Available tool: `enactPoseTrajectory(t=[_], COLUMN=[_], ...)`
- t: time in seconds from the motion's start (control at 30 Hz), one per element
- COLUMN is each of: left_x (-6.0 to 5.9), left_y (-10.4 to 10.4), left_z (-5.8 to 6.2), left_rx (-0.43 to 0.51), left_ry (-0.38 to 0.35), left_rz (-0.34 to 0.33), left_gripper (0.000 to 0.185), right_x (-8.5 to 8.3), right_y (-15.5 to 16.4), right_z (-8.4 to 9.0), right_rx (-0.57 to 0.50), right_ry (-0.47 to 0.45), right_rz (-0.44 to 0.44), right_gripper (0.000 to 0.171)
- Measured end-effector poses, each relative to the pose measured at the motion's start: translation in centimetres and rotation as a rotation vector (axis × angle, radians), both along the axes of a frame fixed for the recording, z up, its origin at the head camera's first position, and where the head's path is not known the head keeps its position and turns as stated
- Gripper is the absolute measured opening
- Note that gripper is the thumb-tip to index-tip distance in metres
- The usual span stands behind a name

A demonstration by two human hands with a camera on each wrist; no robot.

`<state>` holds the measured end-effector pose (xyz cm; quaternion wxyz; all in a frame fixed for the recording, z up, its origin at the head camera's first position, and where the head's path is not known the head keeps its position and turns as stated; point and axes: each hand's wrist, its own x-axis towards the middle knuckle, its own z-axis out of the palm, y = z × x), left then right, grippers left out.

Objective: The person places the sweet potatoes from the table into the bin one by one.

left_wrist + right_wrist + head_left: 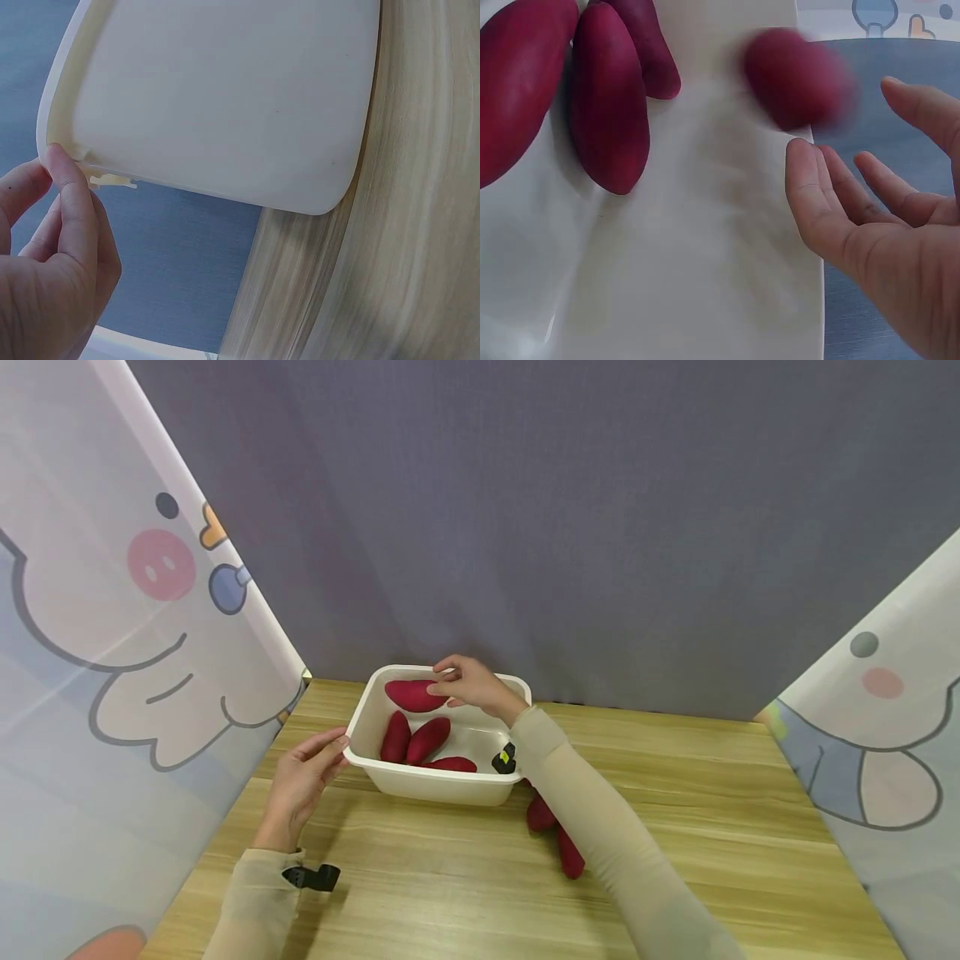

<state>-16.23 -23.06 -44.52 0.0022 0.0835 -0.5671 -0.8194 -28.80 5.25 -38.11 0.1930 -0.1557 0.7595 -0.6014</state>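
My left hand [300,781] pinches the rim of a white plastic bin [442,789] at its near left corner; the left wrist view shows thumb and finger on that rim. Over the bin's far side, my right hand [480,687] has its fingers spread. Just off those fingertips is a red-skinned sweet potato [411,695], blurred and in mid-air in the right wrist view, with a gap between it and the hand. Several more lie at the bin's left and near side, among them one sweet potato [395,739] next to another sweet potato [429,741].
More sweet potatoes [570,856] lie on the wooden table [420,877] right of the bin, partly hidden by the right sleeve. A grey curtain [525,527] rises behind the bin. Cartoon-printed panels [82,610] stand at both sides.
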Motion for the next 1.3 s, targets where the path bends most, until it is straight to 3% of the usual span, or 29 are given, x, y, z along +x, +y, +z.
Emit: enactPoseTrajectory(t=[0.43,0.63,0.8,1.03,1.3], left_x=[-0.2,-0.2,-0.4,-0.7,-0.8], left_y=[-0.2,-0.1,0.0,-0.1,-0.1], left_z=[0.1,0.1,0.3,0.3,0.2], left_rx=[-0.015,-0.01,-0.001,0.0,0.017], left_ry=[-0.009,-0.017,-0.014,-0.009,-0.006], left_rz=[0.011,0.008,0.0,-0.011,-0.011], left_gripper=[0.016,0.016,0.018,0.017,0.018], right_x=[0.9,2.7,4.7,8.2,12.8], right_y=[1.1,3.8,7.5,12.6,17.6], right_z=[3.1,5.5,6.3,5.0,-0.1], right_rx=[0.035,0.064,0.151,0.24,0.344], right_ry=[0.085,0.138,0.219,0.304,0.329], right_rz=[0.03,0.035,0.01,-0.043,-0.126], right_gripper=[0.047,0.044,0.045,0.047,0.042])
